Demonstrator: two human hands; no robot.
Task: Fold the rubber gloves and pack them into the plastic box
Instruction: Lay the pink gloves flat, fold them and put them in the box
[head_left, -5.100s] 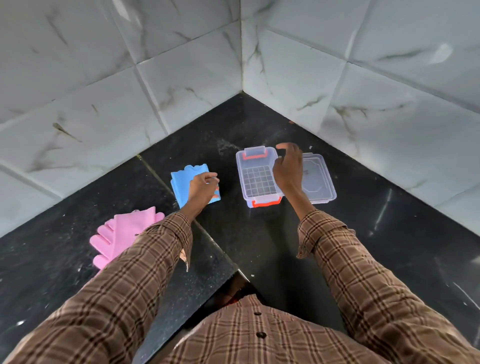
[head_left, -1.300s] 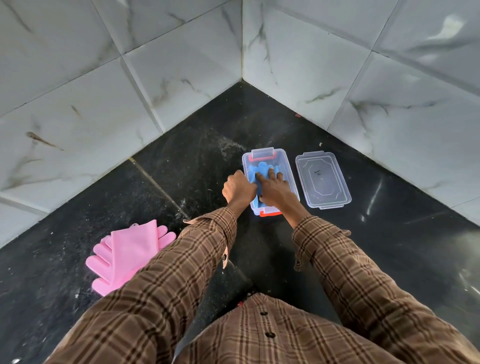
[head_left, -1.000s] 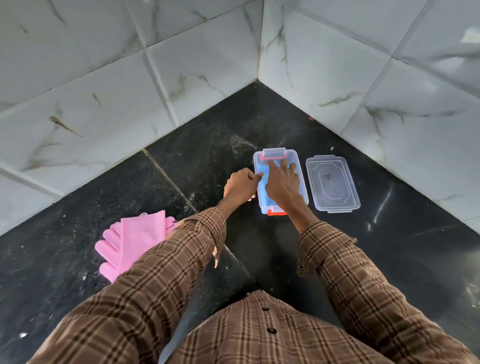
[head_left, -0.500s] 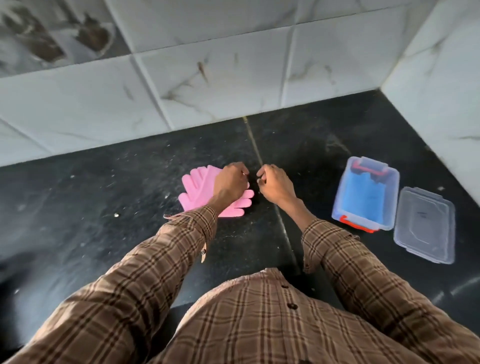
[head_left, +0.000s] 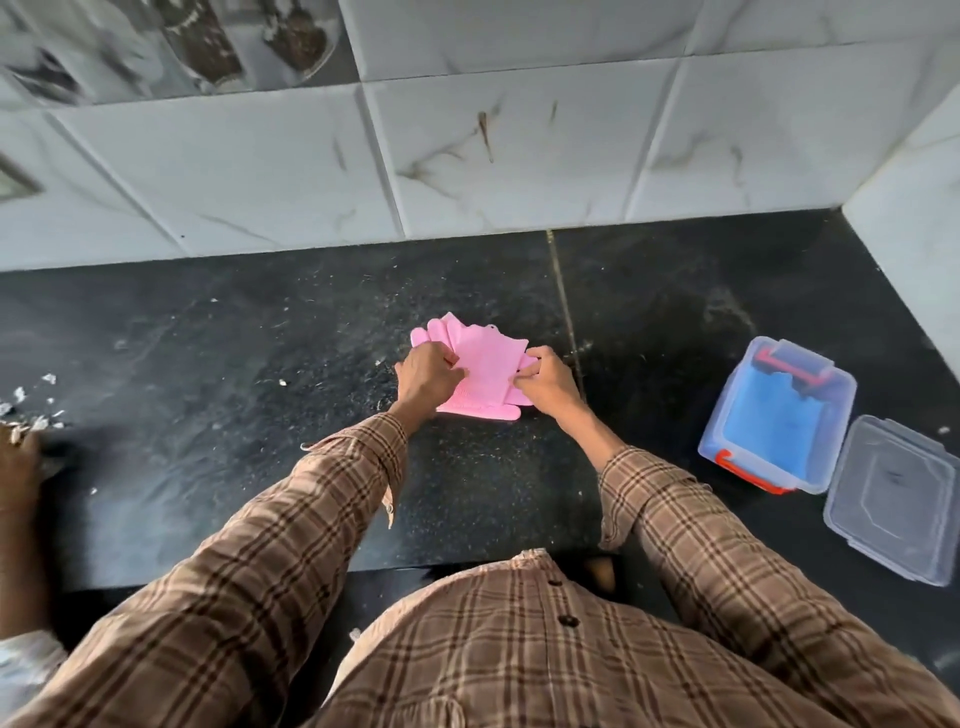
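One head-worn view is given, looking forward and steeply down from above the chest. The counter (head_left: 218, 374) is seen near, the tiled wall (head_left: 509, 156) behind it across the top. No second view is shared.

Box (head_left: 776, 413) open-topped — lid (head_left: 893, 501) beside

A black stone counter (head_left: 260, 467) carries pink gloves (head_left: 480, 371), plastic box (head_left: 836, 410), its lid (head_left: 893, 499).
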